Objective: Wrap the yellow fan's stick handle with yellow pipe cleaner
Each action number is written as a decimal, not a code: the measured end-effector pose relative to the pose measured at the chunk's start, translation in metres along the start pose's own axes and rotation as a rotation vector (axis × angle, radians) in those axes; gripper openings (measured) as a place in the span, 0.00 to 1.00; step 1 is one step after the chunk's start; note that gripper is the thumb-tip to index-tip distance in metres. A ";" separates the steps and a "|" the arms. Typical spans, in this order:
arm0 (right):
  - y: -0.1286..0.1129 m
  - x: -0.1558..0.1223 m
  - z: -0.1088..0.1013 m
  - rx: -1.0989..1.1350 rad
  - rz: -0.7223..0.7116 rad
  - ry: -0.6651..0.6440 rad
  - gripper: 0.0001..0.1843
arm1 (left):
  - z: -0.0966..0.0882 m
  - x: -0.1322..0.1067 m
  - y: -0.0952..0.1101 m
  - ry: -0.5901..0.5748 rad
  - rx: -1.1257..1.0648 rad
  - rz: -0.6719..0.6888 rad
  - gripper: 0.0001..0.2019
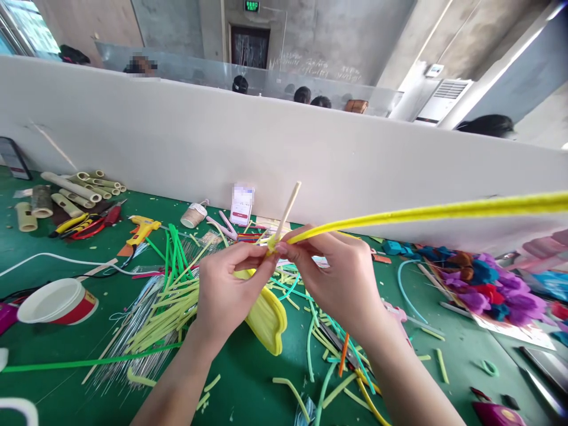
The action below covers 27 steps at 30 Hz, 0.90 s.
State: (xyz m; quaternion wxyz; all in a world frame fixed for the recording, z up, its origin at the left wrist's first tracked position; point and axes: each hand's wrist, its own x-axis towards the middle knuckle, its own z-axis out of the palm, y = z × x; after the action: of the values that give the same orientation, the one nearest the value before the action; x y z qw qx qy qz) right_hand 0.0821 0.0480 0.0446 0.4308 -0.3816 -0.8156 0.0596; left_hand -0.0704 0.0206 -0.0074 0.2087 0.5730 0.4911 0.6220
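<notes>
My left hand [228,290] and my right hand [339,275] meet in the middle of the view, above the green table [248,378]. Both pinch the same spot where a pale wooden stick [288,210] points up and a long yellow pipe cleaner [444,212] stretches away to the right edge. A yellow petal-shaped piece [266,319] hangs below my left hand, joined to the stick end. Fingers of both hands are closed around that joint.
Piles of green and yellow pipe cleaners [168,302] lie left of my hands. A yellow glue gun [141,229], pliers [89,225], bamboo tubes [75,189], a paper cup [60,300] and colourful fuzzy flowers [492,287] surround them. A white partition [284,148] backs the table; other people's heads show behind.
</notes>
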 end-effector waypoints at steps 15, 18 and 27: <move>-0.009 0.002 -0.001 0.068 0.116 -0.048 0.03 | -0.002 0.003 -0.003 0.011 -0.066 -0.022 0.04; -0.010 0.001 -0.002 0.078 0.063 0.020 0.06 | -0.002 0.003 -0.003 0.021 -0.048 0.000 0.04; -0.006 -0.002 0.009 0.329 0.197 -0.011 0.06 | -0.004 0.003 -0.004 0.013 -0.032 0.000 0.00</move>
State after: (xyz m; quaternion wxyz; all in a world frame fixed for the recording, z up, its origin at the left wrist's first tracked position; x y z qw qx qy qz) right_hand 0.0730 0.0448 0.0401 0.4750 -0.3839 -0.7558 0.2362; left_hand -0.0763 0.0234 -0.0091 0.2146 0.5654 0.4825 0.6336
